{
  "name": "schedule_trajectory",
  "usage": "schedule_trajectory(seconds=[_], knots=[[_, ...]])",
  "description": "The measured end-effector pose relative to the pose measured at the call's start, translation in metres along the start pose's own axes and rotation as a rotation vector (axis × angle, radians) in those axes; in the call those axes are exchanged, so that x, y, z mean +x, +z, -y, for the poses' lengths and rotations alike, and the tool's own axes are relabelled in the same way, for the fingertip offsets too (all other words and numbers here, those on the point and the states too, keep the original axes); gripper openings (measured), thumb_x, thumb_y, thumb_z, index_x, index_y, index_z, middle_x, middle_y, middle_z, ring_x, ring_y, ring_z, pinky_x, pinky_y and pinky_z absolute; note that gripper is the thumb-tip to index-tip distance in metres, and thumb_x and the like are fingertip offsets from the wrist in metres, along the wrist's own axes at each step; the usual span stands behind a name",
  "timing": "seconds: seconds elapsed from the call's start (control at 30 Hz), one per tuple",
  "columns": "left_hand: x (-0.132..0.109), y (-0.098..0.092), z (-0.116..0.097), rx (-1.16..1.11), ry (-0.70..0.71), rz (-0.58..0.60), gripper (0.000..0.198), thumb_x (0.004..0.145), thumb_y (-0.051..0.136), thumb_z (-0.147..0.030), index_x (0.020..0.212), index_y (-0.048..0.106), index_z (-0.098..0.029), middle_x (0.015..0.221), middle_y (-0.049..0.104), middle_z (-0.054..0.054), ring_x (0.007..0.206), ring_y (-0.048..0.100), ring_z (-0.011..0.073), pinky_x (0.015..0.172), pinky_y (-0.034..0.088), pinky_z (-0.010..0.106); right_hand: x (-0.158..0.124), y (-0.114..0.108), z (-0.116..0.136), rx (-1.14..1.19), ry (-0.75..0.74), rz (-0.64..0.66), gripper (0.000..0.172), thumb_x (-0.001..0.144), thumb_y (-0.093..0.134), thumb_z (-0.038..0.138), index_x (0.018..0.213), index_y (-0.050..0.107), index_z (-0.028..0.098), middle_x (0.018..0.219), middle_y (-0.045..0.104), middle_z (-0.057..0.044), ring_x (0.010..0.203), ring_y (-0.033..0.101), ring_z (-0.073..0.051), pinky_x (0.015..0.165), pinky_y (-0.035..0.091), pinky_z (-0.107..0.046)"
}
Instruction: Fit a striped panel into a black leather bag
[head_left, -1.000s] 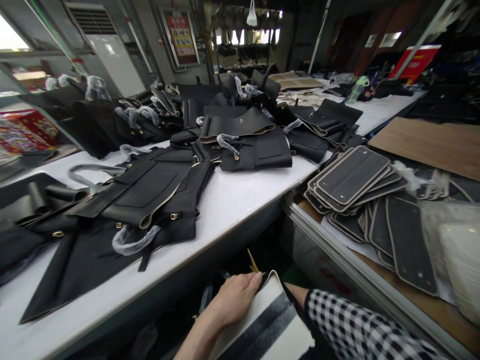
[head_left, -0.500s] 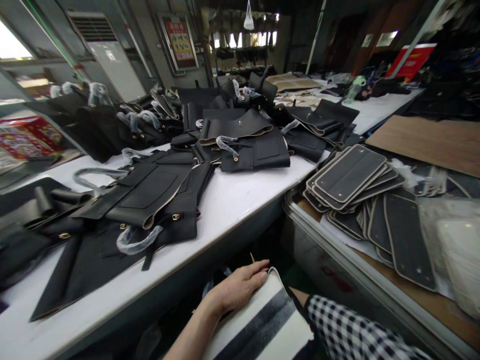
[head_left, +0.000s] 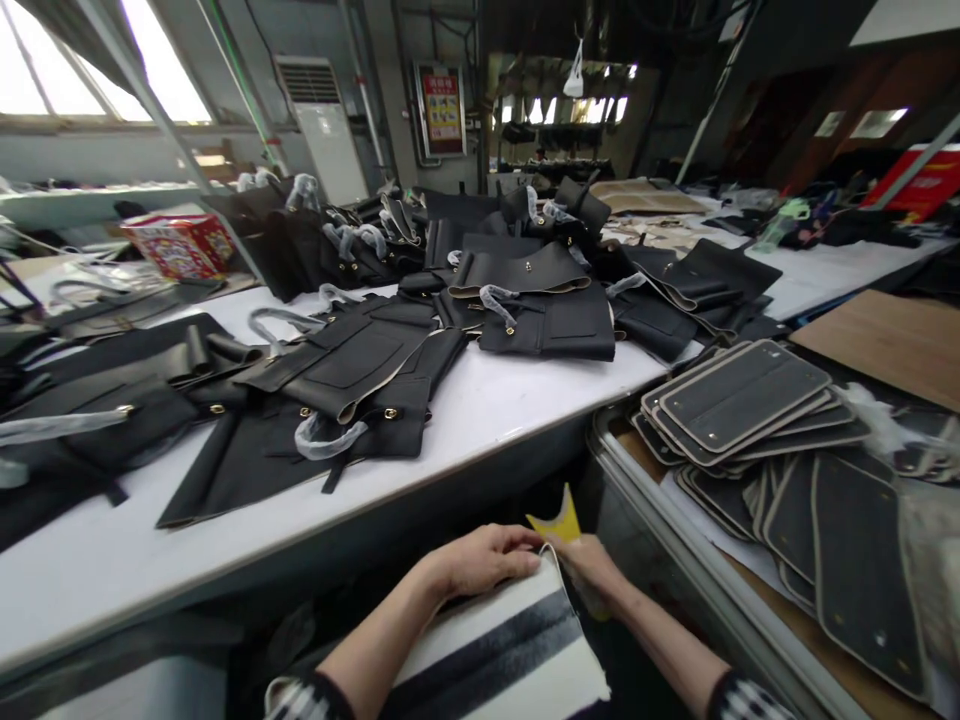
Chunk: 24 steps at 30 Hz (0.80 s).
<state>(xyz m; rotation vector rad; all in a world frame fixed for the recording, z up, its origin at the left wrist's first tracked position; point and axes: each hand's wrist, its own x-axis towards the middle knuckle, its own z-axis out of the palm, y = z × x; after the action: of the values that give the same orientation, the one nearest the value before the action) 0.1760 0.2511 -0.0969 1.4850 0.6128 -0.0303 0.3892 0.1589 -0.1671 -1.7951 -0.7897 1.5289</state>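
A cream panel with dark bands (head_left: 517,640) lies low in front of me. My left hand (head_left: 487,560) rests on its upper left edge, fingers together and pressing on it. On the other side of the panel's top corner, my right hand (head_left: 589,565) is closed on a yellow notched tool (head_left: 562,520), whose two points stick up above the fingers. The lower part of the tool shows below the hand.
Black leather bag pieces with wrapped handles (head_left: 360,370) cover much of the white table (head_left: 495,400). To the right, stacked dark panels (head_left: 746,395) lie in a metal-edged tray (head_left: 675,560). A red box (head_left: 180,245) stands at the back left.
My right hand has come up into view beside the panel's corner, with the yellow tool in it. My left hand stays on the panel. The view has turned left.
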Motion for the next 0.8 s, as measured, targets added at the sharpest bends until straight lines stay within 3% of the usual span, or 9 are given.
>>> schedule_trajectory(seconds=[0.07, 0.13, 0.2, 0.23, 0.33, 0.5, 0.57, 0.67, 0.8], knots=[[0.002, 0.001, 0.002, -0.028, -0.013, -0.015, 0.067, 0.079, 0.066, -0.056, 0.131, 0.055, -0.016, 0.111, 0.067, 0.007, 0.098, 0.061, 0.0227, 0.086, 0.046, 0.033, -0.008, -0.029, 0.006, -0.043, 0.038, 0.104, 0.057, 0.077, 0.061, 0.07, 0.087, 0.059, 0.014, 0.049, 0.049, 0.005, 0.036, 0.044, -0.01, 0.035, 0.035, -0.02], [0.003, 0.001, 0.004, -0.051, -0.025, -0.023, 0.071, 0.077, 0.068, -0.055, 0.133, 0.052, -0.015, 0.11, 0.067, 0.008, 0.095, 0.062, 0.022, 0.082, 0.047, 0.032, -0.021, -0.054, 0.019, -0.119, 0.068, 0.341, 0.064, 0.063, 0.072, 0.07, 0.093, 0.061, 0.015, 0.05, 0.054, 0.002, 0.036, 0.047, -0.012, 0.034, 0.036, -0.021], [0.004, 0.002, 0.004, -0.078, -0.041, -0.026, 0.076, 0.076, 0.07, -0.055, 0.136, 0.048, -0.014, 0.113, 0.068, 0.011, 0.094, 0.063, 0.0223, 0.08, 0.048, 0.032, -0.031, -0.066, 0.034, -0.316, 0.039, 0.574, 0.059, 0.066, 0.072, 0.063, 0.1, 0.062, 0.016, 0.063, 0.061, -0.001, 0.042, 0.052, -0.013, 0.039, 0.041, -0.022], [0.004, 0.002, 0.003, -0.087, -0.052, -0.03, 0.079, 0.075, 0.071, -0.054, 0.138, 0.045, -0.014, 0.114, 0.067, 0.012, 0.094, 0.064, 0.0227, 0.079, 0.048, 0.032, -0.033, -0.067, 0.042, -0.429, -0.011, 0.621, 0.055, 0.071, 0.067, 0.061, 0.103, 0.062, 0.016, 0.07, 0.064, -0.002, 0.046, 0.054, -0.014, 0.041, 0.042, -0.023], [0.007, 0.003, 0.002, -0.08, -0.093, -0.067, 0.091, 0.07, 0.076, -0.053, 0.142, 0.037, -0.013, 0.12, 0.065, 0.016, 0.098, 0.064, 0.0255, 0.08, 0.048, 0.033, -0.028, -0.057, 0.065, -0.667, -0.238, 0.474, 0.05, 0.084, 0.05, 0.061, 0.102, 0.062, 0.016, 0.082, 0.065, -0.004, 0.059, 0.057, -0.015, 0.052, 0.042, -0.024], [0.013, 0.006, 0.002, -0.11, -0.128, -0.129, 0.106, 0.063, 0.082, -0.051, 0.147, 0.029, -0.014, 0.113, 0.067, 0.016, 0.091, 0.066, 0.026, 0.077, 0.05, 0.034, -0.004, -0.043, 0.09, -0.905, -0.534, 0.121, 0.046, 0.093, 0.042, 0.057, 0.074, 0.056, 0.017, 0.066, 0.055, -0.001, 0.061, 0.046, -0.014, 0.059, 0.024, -0.028], [0.014, 0.008, 0.003, -0.157, -0.118, -0.127, 0.104, 0.061, 0.083, -0.047, 0.146, 0.032, -0.015, 0.107, 0.07, 0.013, 0.086, 0.067, 0.0257, 0.076, 0.05, 0.034, 0.003, -0.043, 0.097, -0.994, -0.639, 0.102, 0.044, 0.094, 0.042, 0.052, 0.068, 0.053, 0.018, 0.063, 0.053, -0.001, 0.06, 0.042, -0.014, 0.06, 0.019, -0.03], [0.013, 0.009, 0.003, -0.217, -0.096, -0.123, 0.104, 0.06, 0.085, -0.042, 0.146, 0.033, -0.015, 0.104, 0.071, 0.011, 0.09, 0.067, 0.0269, 0.082, 0.05, 0.036, 0.011, -0.041, 0.105, -1.086, -0.761, 0.176, 0.042, 0.094, 0.044, 0.044, 0.063, 0.051, 0.018, 0.06, 0.053, 0.0, 0.058, 0.041, -0.013, 0.06, 0.018, -0.031], [0.013, 0.007, 0.003, -0.29, -0.109, -0.12, 0.118, 0.062, 0.085, -0.039, 0.151, 0.013, -0.008, 0.096, 0.073, 0.008, 0.092, 0.066, 0.0246, 0.095, 0.044, 0.039, 0.014, -0.035, 0.111, -1.142, -0.861, 0.254, 0.035, 0.095, 0.046, 0.037, 0.067, 0.054, 0.019, 0.066, 0.058, 0.001, 0.062, 0.046, -0.012, 0.06, 0.021, -0.029]])
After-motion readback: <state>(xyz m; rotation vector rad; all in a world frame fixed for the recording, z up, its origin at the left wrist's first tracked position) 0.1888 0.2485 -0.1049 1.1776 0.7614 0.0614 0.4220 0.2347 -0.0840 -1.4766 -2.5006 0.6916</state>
